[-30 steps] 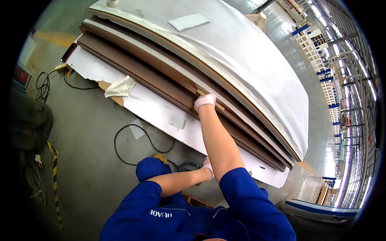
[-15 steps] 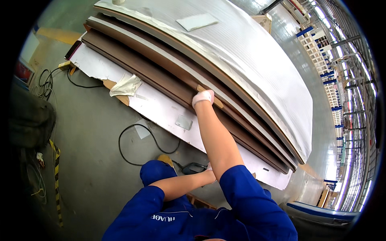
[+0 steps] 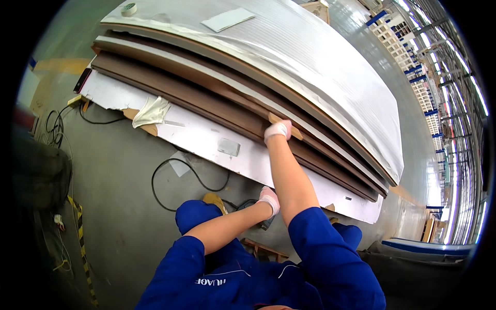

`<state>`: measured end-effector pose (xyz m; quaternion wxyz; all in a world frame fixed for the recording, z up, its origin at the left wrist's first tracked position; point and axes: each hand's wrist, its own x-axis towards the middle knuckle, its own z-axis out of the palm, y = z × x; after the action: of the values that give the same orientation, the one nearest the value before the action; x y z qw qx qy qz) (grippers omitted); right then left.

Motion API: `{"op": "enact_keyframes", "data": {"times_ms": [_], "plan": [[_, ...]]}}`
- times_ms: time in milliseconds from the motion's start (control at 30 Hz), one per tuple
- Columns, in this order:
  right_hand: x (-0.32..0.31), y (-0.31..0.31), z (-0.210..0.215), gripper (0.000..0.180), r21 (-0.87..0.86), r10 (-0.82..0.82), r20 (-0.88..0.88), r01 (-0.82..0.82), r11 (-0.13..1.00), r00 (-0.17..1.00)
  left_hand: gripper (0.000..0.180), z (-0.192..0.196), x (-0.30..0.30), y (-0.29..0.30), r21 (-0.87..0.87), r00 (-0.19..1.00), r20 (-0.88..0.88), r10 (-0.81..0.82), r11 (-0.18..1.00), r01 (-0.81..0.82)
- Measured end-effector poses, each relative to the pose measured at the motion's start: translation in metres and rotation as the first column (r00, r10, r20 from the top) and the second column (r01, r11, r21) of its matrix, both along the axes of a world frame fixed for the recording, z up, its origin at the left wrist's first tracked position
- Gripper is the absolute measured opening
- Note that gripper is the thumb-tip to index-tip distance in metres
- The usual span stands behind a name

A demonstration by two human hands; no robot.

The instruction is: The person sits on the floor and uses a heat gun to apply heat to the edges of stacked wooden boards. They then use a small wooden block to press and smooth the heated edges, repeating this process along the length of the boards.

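My right hand (image 3: 278, 131), in a pale pink-and-white glove, is closed round a small wooden strip (image 3: 296, 133). It presses against the long edges of the stacked brown panels (image 3: 206, 108); both ends of the strip show past the hand. Lower down, my left hand (image 3: 269, 200), gloved alike, is by the near edge of the white board (image 3: 201, 137) under the stack. A dark corded tool (image 3: 267, 223) lies right beside and partly behind this hand. The left fingers are partly hidden, so whether they grip anything is unclear.
White sheeting (image 3: 310, 62) covers the stack top, with a tape roll (image 3: 128, 9) and a folded white sheet (image 3: 228, 19) on it. A rag (image 3: 151, 112) lies on the board. A black cable (image 3: 153, 181) loops over the floor. Yellow-black striped tape (image 3: 81, 243) runs at left.
My right hand has slid slightly rightward along the panel edges with the wooden strip. My left hand has risen and shows more fully beside the tool. The view has shifted a little.
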<state>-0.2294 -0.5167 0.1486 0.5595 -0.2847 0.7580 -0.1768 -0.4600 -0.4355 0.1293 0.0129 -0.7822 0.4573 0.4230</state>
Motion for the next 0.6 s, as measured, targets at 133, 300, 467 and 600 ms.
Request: {"op": "enact_keyframes", "data": {"times_ms": [133,300,467,600], "plan": [[-0.045,-0.034,0.018,0.042,-0.115,-0.158,0.234,0.189,0.975,0.959,0.039,0.01,-0.004,0.002,0.154,0.827,-0.231,0.512,0.859,-0.488],[-0.04,-0.044,0.004,0.055,-0.148,-0.152,-0.022,0.147,0.978,0.988,0.033,-0.01,-0.01,0.004,-0.199,0.991,0.125,-0.039,0.978,0.064],[-0.057,-0.076,0.013,0.059,0.052,-0.136,-0.038,0.138,0.989,0.99,0.032,-0.012,-0.008,-0.004,-0.348,0.987,0.026,0.16,0.927,-0.141],[-0.082,-0.101,0.019,0.064,-0.015,-0.054,-0.102,0.053,0.998,0.993,0.036,0.018,-0.008,-0.012,-0.027,0.966,0.138,-0.217,0.974,0.223]]}}
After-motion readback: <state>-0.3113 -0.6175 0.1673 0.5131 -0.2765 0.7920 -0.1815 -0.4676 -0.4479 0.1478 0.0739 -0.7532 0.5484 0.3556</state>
